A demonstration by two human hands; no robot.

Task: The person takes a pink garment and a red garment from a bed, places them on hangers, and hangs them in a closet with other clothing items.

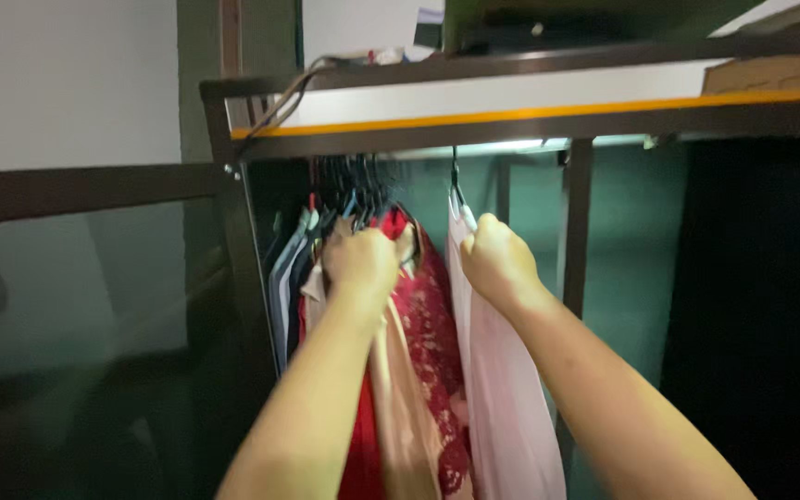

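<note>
Under the dark metal frame point(418, 139) of the wardrobe, near its left post, a dense bundle of garments hangs from black hangers point(356, 185): grey and dark pieces point(289, 278) first, then a beige garment point(400, 389) and a red lace dress point(437, 333). The left hand point(363, 262) is closed in a fist on the top of this bundle, at the beige and red pieces, and seems to hold them toward the left post. Just to the right, with a narrow gap between, the right hand point(497, 259) is closed on the shoulder of a pale pink garment point(506, 407), whose hanger hook point(456, 181) reaches up toward the rail. I judge the step to be parting the clothes around the pink piece; the hook must be watched, because I cannot tell if it sits fully on the rail.
</note>
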